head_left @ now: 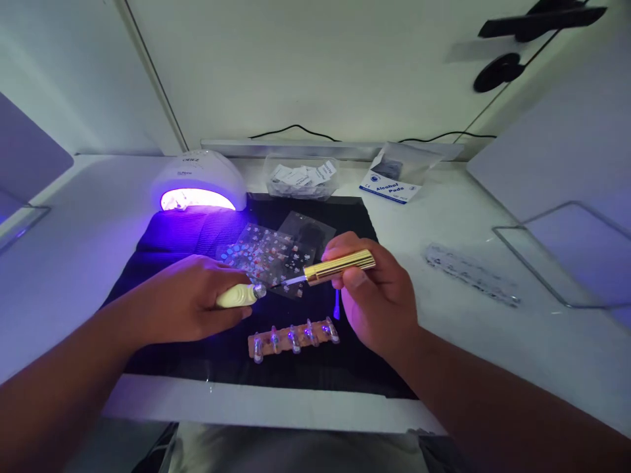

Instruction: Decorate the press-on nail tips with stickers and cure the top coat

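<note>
Two hands [192,299] [377,292], five nail tips [294,337], one brush [338,266]

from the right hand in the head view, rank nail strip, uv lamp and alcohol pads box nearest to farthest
1. nail strip: on the black mat, just left of and below the right hand.
2. alcohol pads box: behind the hand, at the back.
3. uv lamp: back left, lit.
</note>
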`<action>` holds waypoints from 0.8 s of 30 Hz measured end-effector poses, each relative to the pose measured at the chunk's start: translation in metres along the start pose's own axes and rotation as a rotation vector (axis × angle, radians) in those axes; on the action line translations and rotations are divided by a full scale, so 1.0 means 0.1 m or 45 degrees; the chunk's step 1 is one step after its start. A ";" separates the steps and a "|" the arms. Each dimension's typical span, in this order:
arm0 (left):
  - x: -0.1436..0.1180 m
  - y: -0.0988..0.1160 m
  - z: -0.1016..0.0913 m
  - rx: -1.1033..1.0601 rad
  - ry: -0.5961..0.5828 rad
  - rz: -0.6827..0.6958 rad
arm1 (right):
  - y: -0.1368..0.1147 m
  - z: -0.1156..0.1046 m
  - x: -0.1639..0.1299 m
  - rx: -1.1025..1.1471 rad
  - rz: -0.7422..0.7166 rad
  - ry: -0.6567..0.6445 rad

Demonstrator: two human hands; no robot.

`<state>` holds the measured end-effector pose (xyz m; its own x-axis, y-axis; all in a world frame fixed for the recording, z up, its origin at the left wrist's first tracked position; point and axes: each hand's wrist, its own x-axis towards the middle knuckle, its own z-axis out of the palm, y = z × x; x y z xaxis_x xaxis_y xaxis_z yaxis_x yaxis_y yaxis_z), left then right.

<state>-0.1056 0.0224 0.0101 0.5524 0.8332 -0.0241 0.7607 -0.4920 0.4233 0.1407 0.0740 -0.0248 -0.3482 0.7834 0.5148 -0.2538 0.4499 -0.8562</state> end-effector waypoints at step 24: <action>0.03 -0.14 0.08 -0.214 0.038 0.112 | 0.00 0.10 0.06 -0.372 -0.156 -0.166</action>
<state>-0.1120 0.0295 -0.0031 0.6020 0.7972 0.0451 0.6412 -0.5163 0.5677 0.1291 0.0743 -0.0212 -0.4480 0.6629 0.5999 -0.0384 0.6561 -0.7537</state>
